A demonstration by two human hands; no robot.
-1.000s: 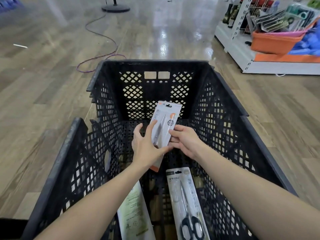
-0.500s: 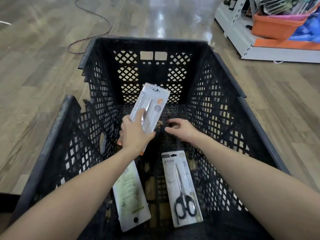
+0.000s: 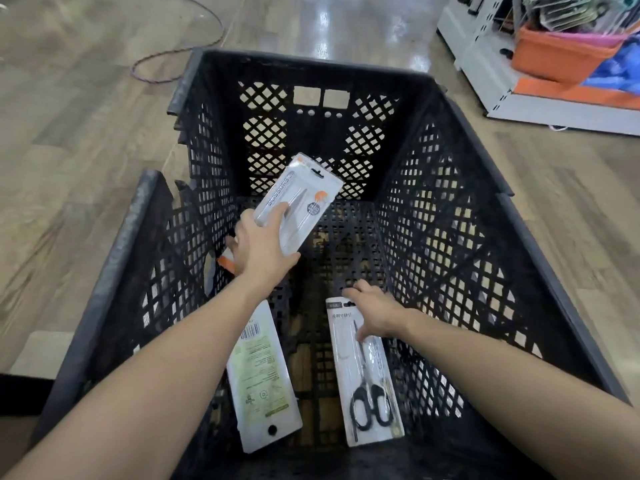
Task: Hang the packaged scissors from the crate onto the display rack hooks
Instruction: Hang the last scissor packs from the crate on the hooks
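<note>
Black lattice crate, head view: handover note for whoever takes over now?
Left hand: grips a clear-fronted scissors pack with orange trim, held above the black lattice crate.
Right hand: fingers resting on the white-carded black-handled scissors pack on the crate floor, not gripped.
A green-and-white pack lying back up lies beside it.
Done: one pack lifted.
Left: hang all on the white display rack.

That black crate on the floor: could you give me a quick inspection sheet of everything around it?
Surface: wood-look floor, glossy.
Job's things: black crate; black-handled scissors pack and face-down pack lying inside; orange-trimmed pack lifted.
Clutter: nothing seen.
Hands: left hand grips the orange-trimmed pack; right hand, fingers relaxed, touches the scissors pack.
Cables: purple cord looped on the floor.
Surroundings: white display rack with orange bin.
</note>
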